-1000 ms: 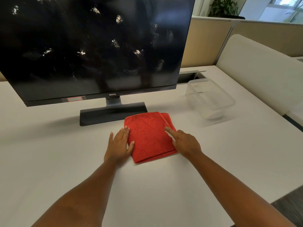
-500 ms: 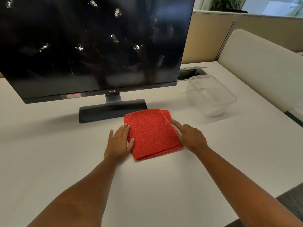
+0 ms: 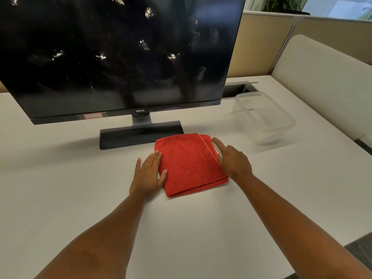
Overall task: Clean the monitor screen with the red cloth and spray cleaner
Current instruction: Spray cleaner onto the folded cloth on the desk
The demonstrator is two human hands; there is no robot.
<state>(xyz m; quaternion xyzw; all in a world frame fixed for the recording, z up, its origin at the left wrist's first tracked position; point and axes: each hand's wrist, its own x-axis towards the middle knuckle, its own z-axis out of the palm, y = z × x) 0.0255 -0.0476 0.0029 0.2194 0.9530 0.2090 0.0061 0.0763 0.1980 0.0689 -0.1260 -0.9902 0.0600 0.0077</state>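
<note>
Hands flank the red cloth (image 3: 191,164) as I look down at the desk (image 3: 60,188). My left hand (image 3: 149,174) lies flat with fingers spread, its fingertips and thumb resting on the cloth's left edge, gripping nothing. My right hand (image 3: 233,161) sits against the cloth's right edge, fingers loosely extended and the index finger (image 3: 218,142) reaching toward the far right corner; I see it touching the edge, not clamped on it. The cloth is folded into a thick rectangle, lying flat on the white desk just in front of the monitor's dark base (image 3: 141,133), its far edge nearly touching that base. The monitor (image 3: 120,57) stands upright behind it, its black screen marked with pale smudges and streaks. To the right, well apart from the cloth, a clear plastic container (image 3: 263,117) sits open on the desk. I cannot find the spray cleaner anywhere in this view.
</note>
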